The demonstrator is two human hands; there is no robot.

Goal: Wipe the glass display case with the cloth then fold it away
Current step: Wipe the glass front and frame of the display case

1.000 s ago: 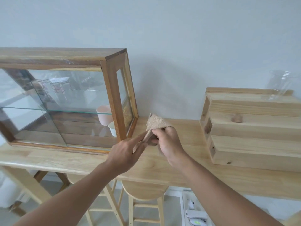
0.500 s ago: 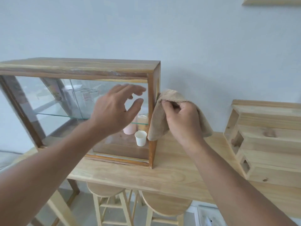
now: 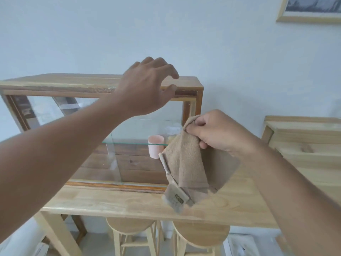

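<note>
A wood-framed glass display case (image 3: 55, 85) stands on a long wooden table (image 3: 114, 202) against the wall. My left hand (image 3: 144, 87) hovers open over the case's top front edge near its right end, fingers spread. My right hand (image 3: 215, 133) pinches a beige cloth (image 3: 186, 163) by its top corner. The cloth hangs loose in front of the case's lower right corner, a label dangling at its bottom, and it hides that corner. Inside the case a pink cup (image 3: 155, 148) stands behind a glass shelf.
A stepped pale wooden rack (image 3: 302, 141) sits on the table at the right. Two round wooden stools (image 3: 201, 235) are tucked under the table. A framed picture (image 3: 310, 10) hangs on the wall at the upper right.
My left hand has risen from the glass front to the case's top edge. My right hand has pulled the cloth away from the case's right post, and it now hangs unfolded.
</note>
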